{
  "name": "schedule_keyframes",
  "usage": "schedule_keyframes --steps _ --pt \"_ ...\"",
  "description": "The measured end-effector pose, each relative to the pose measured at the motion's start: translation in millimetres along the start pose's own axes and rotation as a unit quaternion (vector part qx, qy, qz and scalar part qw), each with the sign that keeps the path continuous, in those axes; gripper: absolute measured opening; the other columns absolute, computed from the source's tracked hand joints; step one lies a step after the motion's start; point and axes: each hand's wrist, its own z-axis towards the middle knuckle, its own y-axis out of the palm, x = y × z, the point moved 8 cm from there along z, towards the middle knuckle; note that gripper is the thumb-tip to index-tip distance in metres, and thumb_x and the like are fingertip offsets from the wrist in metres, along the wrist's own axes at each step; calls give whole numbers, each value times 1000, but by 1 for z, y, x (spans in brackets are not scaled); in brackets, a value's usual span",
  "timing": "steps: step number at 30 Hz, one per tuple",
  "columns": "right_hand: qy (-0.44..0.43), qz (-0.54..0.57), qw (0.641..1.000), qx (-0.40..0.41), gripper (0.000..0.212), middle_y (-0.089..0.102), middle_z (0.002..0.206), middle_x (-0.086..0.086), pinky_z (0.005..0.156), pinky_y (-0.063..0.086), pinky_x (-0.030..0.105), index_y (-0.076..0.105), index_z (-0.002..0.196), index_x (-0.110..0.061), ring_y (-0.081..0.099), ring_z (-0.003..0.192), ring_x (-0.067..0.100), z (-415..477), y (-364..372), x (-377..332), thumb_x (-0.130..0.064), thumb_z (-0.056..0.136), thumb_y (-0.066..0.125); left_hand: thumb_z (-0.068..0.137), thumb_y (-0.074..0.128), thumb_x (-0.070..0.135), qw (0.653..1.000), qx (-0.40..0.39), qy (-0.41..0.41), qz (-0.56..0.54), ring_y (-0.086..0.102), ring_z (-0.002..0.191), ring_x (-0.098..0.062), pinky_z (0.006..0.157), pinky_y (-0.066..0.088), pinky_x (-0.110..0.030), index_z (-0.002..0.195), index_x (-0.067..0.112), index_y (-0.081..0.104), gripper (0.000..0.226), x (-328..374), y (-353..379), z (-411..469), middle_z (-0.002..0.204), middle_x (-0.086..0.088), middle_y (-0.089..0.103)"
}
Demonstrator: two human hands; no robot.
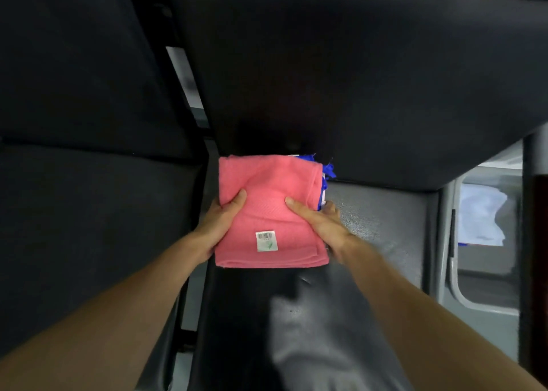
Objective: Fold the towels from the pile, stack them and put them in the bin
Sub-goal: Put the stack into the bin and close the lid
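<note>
Black padded seat surfaces (355, 64) are seen beyond and on both sides of the fingers; a greyer, textured seat pad (385, 212) lies just right of the right-hand fingers.

A grey plastic bin (447, 242) is seen well off to the right of the fingers, with a pale, crumpled cloth (480, 215) inside it. Bin and stack are apart.

A folded pink terry towel (267, 183) is held between both hands, flat, as the top layer of a small stack. Whether the stack is resting on the seat or lifted off it cannot be told.

The left hand (219, 221) is gripping the stack's left edge: the thumb (237, 200) is laid on top, the fingers are hidden underneath. The right hand (320, 224) is gripping the right edge the same way: the thumb (299, 209) is on top, the fingers (330, 208) are curled round the side, blurred.

A folded blue towel (329, 169) is seen under the pink one, sticking out at the far right corner, just beyond the right-hand fingers.

A small white sewn-in label with a barcode (266, 240) is seen on the pink towel, between the two hands and nearer than both thumbs.
</note>
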Motion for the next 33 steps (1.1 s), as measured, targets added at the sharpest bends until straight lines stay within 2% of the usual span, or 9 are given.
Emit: schedule_keyframes --steps 3,5,6,11,17,21,23,29,33 --pt "10 71 997 -12 94 61 119 4 87 56 41 44 118 -18 66 103 23 -2 0 4 -65 47 84 55 67 76 999 -32 -1 -21 69 99 -22 87 56 -45 134 27 46 95 -3 8 4 116 -4 67" --pt "4 89 995 -41 59 72 100 6 73 58 34 56 107 -16 72 87 24 -2 1 2 -49 64 80 55 70 72 998 -39 1 -42 70 98 -21 87 56 -45 131 26 50 91 -7 10 6 114 -5 69" --pt "0 89 994 -57 55 75 96 7 72 58 32 61 107 -15 73 85 24 -2 6 2 -47 66 78 56 70 69 998 -45 4 -53 70 97 -21 87 56 -44 129 26 52 87 -10 8 7 113 -5 69" --pt "8 108 988 -108 61 75 102 9 80 57 36 64 115 -13 72 93 25 0 19 10 -50 68 74 58 73 64 994 -74 7 -74 71 97 -23 89 55 -46 124 21 58 81 -15 6 12 108 -6 72" --pt "14 120 984 -127 66 72 110 11 94 53 45 60 122 -15 70 101 29 -3 30 26 -53 70 74 69 67 56 991 -81 29 -98 73 82 -21 67 57 -35 113 19 62 58 -24 6 9 93 -5 74" --pt "-15 126 985 -117 68 73 107 10 86 56 43 59 123 -16 71 97 28 -9 34 43 -53 69 75 71 70 53 989 -80 53 -111 72 89 -27 72 57 -40 120 17 61 62 -35 8 3 103 -9 72" --pt "-35 124 987 -100 62 75 102 7 78 58 38 60 120 -18 73 92 24 -15 31 48 -52 70 74 71 72 54 988 -90 52 -110 70 95 -30 81 56 -45 121 17 61 63 -38 11 -1 109 -12 71" --pt "-133 53 989 -27 67 74 102 -3 86 57 40 62 114 -28 72 91 17 -53 -6 63 -66 62 76 69 72 58 990 -81 64 -94 70 94 -29 83 54 -44 119 17 62 66 -50 36 -43 105 -11 73" --pt "-254 23 967 8 38 74 99 -11 82 56 30 64 100 -39 71 89 8 -115 -65 42 -61 71 73 69 73 55 986 -75 120 -87 69 91 -29 81 54 -42 122 14 61 68 -18 79 -100 105 -13 72"
